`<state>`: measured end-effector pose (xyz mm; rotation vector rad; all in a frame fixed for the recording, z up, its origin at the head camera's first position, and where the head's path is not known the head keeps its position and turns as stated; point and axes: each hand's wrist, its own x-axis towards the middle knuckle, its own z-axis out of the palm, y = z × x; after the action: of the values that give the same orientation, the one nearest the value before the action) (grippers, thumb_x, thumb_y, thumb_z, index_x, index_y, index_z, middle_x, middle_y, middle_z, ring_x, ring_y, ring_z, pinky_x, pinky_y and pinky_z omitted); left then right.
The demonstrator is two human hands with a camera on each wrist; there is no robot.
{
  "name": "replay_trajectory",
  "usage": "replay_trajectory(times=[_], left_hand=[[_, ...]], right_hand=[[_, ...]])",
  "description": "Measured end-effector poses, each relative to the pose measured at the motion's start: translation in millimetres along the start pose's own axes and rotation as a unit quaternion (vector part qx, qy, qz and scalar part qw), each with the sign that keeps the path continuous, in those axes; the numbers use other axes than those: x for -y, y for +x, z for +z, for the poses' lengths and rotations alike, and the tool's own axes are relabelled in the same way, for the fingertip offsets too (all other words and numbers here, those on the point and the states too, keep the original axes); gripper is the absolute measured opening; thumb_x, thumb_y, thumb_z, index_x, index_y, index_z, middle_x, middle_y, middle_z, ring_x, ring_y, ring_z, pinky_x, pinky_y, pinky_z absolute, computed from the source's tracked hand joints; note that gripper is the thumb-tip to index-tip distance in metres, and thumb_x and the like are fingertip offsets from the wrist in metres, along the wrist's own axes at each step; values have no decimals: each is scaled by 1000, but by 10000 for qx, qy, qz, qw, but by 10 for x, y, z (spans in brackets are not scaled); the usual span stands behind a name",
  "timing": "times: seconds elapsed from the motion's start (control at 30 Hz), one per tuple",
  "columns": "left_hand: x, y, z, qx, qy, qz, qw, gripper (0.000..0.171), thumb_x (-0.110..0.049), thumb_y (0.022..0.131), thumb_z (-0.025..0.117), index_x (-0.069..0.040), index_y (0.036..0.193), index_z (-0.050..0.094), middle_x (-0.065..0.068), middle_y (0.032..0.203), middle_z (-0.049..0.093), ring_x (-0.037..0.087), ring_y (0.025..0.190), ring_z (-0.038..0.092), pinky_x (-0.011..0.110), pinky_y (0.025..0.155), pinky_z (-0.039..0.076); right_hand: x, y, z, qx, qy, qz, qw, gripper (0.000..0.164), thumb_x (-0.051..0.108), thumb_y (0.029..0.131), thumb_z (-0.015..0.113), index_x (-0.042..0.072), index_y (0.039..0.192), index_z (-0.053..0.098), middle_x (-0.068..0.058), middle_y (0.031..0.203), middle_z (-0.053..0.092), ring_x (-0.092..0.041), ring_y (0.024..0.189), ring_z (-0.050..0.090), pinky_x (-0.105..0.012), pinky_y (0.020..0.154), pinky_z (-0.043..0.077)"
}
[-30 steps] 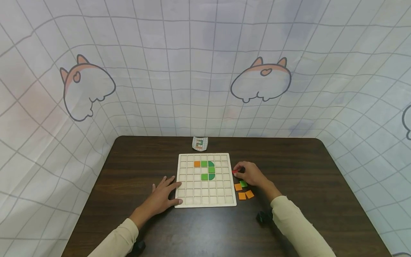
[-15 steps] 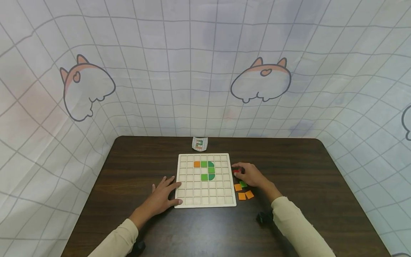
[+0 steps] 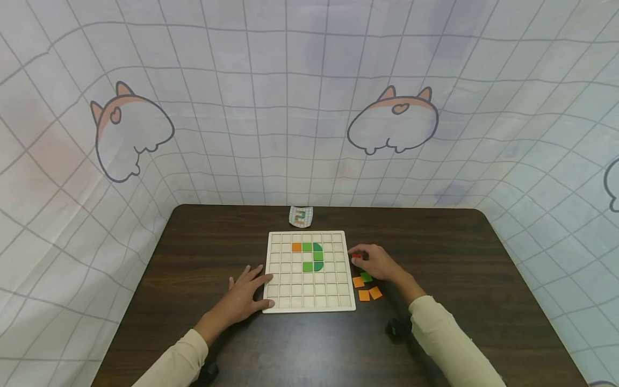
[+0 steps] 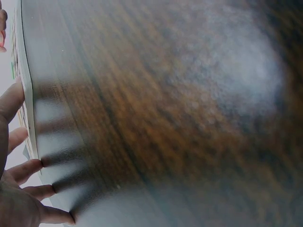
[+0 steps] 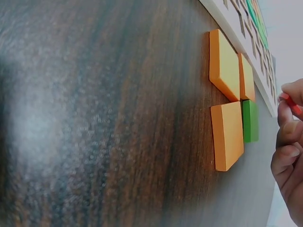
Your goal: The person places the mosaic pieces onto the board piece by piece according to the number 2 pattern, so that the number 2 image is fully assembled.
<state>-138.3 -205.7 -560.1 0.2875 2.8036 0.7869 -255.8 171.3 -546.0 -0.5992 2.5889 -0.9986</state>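
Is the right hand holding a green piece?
No, the right hand pinches a red piece, while the loose green piece lies on the table.

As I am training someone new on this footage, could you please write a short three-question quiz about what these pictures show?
1. Multiple choice: what does the right hand pinch?
(a) the paper card
(b) a red piece
(c) nothing

2. True or false: the left hand touches the board.

3. Count: how many loose orange squares lie on the table beside the board?

Key: 1. (b), a red piece. 2. True, it touches the board's left edge as the head view shows it. 3. Three.
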Motion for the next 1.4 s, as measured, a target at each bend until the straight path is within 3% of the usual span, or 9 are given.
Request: replay_trajectory(times=[0.5, 1.4], left_hand=[[-13, -12, -8, -32, 16, 9, 10000, 68, -41, 86, 79, -18, 145, 54, 17, 160, 36, 47, 151, 21, 82, 107, 12], [-5, 6, -8, 8, 21, -2, 10000, 69, -42, 86, 78, -19, 146, 54, 16, 161, 36, 47, 151, 20, 82, 107, 11]], right_hand=[[62, 22, 38, 152, 432, -18, 9990, 27, 21, 91, 76, 7, 113, 69, -2, 83, 55, -16, 69, 49, -24, 60, 38], [207, 102, 169, 534, 938, -316, 9937, 28, 13, 88, 78, 5, 112, 67, -6, 90, 68, -14, 68, 54, -22, 57, 45]])
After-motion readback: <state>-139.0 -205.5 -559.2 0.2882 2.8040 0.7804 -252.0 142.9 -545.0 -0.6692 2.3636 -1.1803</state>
